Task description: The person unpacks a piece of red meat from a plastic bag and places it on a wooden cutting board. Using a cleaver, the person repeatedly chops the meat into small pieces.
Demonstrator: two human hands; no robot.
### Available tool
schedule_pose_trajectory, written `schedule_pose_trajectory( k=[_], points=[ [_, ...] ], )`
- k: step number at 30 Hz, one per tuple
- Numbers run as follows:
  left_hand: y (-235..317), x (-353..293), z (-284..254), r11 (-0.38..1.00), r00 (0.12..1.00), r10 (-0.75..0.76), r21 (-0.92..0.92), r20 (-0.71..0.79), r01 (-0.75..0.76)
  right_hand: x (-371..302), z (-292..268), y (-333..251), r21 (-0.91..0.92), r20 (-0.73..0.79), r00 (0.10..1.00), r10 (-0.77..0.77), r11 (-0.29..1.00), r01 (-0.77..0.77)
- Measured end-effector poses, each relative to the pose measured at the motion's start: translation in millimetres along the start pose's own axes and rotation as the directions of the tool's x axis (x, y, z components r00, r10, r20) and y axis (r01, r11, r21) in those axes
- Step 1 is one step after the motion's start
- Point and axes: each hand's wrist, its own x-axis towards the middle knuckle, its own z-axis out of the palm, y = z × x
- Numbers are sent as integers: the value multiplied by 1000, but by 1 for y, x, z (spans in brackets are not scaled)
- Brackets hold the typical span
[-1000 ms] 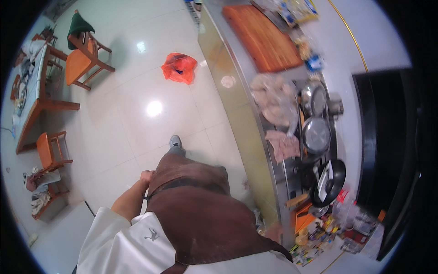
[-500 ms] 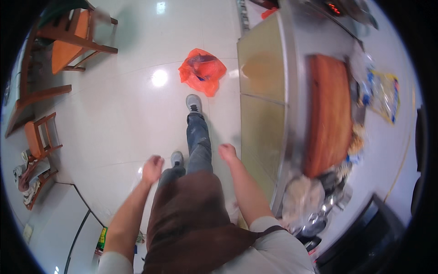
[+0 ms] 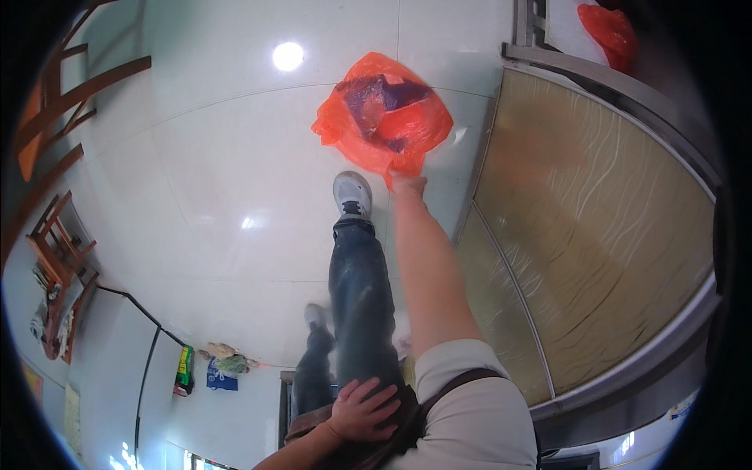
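Observation:
A crumpled orange-red plastic bag (image 3: 427, 125) lies on the floor, with something purple showing through or inside it. My right hand (image 3: 408, 185) reaches down and grips the bag's near edge, fingers closed on the plastic. Flat against my thigh, over the brown apron, rests my left hand (image 3: 366, 410), its fingers spread and holding nothing. My front shoe (image 3: 352, 193) stands just short of the bag.
To the right rises a cabinet (image 3: 619, 211) with frosted patterned doors. Another red bag (image 3: 609, 35) sits at the upper right. Wooden chairs (image 3: 59, 235) stand at the left, and a white cabinet (image 3: 117, 368) is at the lower left.
I have bent down toward the floor. My right hand has reached forward and taken hold of the bag's edge. My left hand has moved onto my thigh.

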Motion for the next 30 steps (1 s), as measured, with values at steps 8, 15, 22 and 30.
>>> schedule_pose_trajectory(
  k=[8, 15, 22, 30],
  points=[
    [26, 28, -32, 983, 968, -144, -80, 205, 163, -95, -76, -22, 557, 42, 796, -604, 676, 483],
    [79, 49, -105, 757, 810, -580, -310, 86, 575, -336, -331, -25, 765, 175, 630, -757, 507, 396],
    [127, 43, -297, 957, 721, 20, 223, -693, 188, -526, -559, 44, 850, 382, 357, -853, 475, 227],
    [302, 93, -386, 923, 928, 259, -214, -268, -319, -523, -732, 41, 907, -270, 403, -875, -91, 411]
  ],
)
